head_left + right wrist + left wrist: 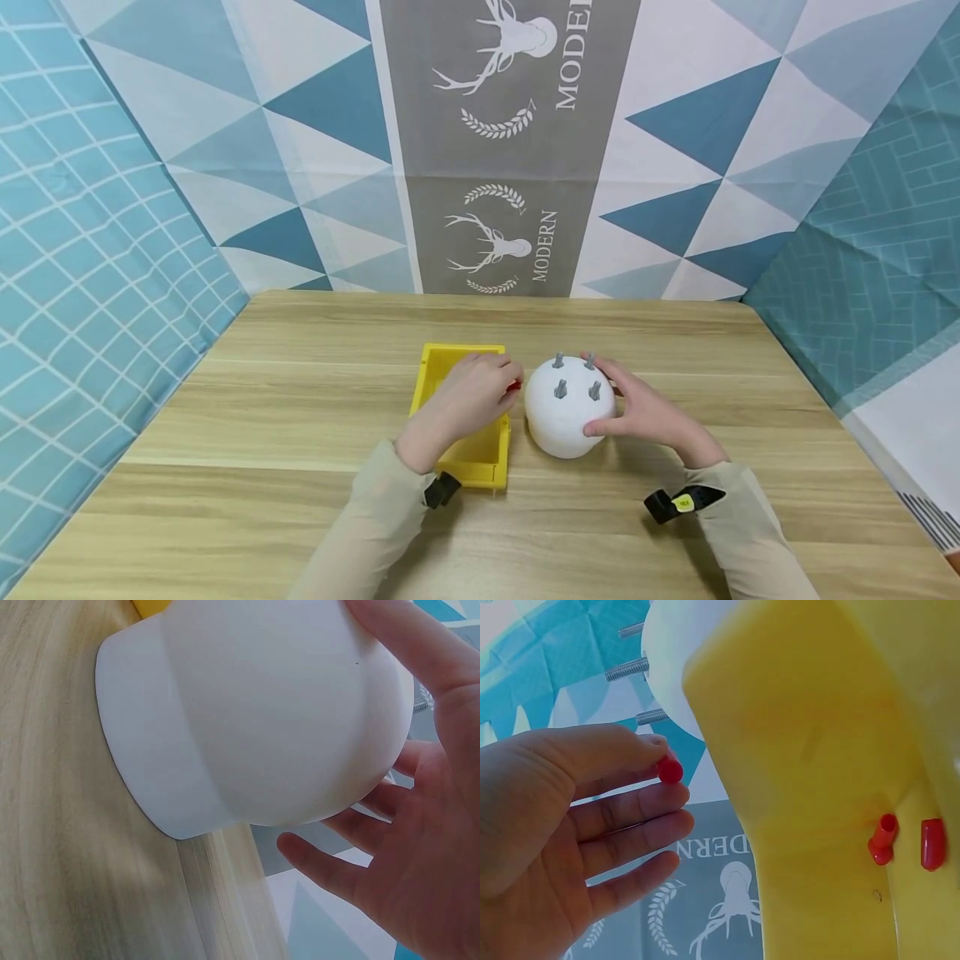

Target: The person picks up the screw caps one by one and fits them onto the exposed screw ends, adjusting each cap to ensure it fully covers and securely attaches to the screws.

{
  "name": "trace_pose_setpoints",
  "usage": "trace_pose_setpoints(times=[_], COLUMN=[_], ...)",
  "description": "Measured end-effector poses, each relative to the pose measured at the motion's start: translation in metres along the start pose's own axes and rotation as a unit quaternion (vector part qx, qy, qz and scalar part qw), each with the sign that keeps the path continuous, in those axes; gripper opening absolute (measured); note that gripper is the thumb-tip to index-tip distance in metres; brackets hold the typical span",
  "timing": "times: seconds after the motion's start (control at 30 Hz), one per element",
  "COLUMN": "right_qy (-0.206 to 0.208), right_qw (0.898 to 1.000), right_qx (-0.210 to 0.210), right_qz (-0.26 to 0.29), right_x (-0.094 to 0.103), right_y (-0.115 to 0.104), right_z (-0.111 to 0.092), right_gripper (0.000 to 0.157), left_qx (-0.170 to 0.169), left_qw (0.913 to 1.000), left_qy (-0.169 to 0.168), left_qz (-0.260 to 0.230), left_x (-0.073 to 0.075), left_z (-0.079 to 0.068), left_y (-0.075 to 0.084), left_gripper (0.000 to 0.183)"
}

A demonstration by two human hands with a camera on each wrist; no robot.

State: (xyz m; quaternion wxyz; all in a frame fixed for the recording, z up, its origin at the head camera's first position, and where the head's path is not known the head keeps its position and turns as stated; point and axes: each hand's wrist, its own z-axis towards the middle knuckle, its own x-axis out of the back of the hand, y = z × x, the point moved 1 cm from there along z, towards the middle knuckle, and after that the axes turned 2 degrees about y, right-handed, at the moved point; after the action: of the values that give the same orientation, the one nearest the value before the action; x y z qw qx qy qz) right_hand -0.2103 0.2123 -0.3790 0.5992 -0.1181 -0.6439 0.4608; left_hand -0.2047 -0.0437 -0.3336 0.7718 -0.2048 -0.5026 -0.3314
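Note:
My left hand (476, 392) is over the yellow bin (472, 477), near its right side. Its thumb and index finger pinch a small red cap (670, 769), the other fingers loosely bent. To the right, a white rounded body (566, 429) with a wider base stands on the table. Several threaded metal studs (560, 389) stick up from its top. My right hand (648, 410) holds this white body from the right, thumb at the near side and fingers round the far side. More red caps (932, 844) lie inside the bin in the left wrist view.
Both things stand on a wood-grain table (300, 417). Behind the table hangs a patterned cloth (510, 150) with deer heads and triangles. Blue tiled-pattern cloth (90, 233) covers the left side. Each wrist carries a black strap (442, 490).

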Motion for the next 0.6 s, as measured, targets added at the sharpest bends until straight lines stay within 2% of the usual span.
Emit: trace_pose_setpoints(times=[0.3, 0.6], right_qy=[0.0, -0.004], right_qw=[1.0, 1.0], right_qx=[0.005, 0.003], right_qz=[-0.004, 0.0], right_x=[0.0, -0.001], right_y=[0.002, 0.002], right_z=[0.0, 0.0], right_gripper=[0.095, 0.095], left_qx=[0.007, 0.001], left_qw=[0.9999, 0.9998], left_qy=[0.006, 0.019], left_qz=[-0.009, 0.008], left_x=[0.003, 0.005], left_z=[0.009, 0.018], left_y=[0.003, 0.01], left_gripper=[0.004, 0.008])
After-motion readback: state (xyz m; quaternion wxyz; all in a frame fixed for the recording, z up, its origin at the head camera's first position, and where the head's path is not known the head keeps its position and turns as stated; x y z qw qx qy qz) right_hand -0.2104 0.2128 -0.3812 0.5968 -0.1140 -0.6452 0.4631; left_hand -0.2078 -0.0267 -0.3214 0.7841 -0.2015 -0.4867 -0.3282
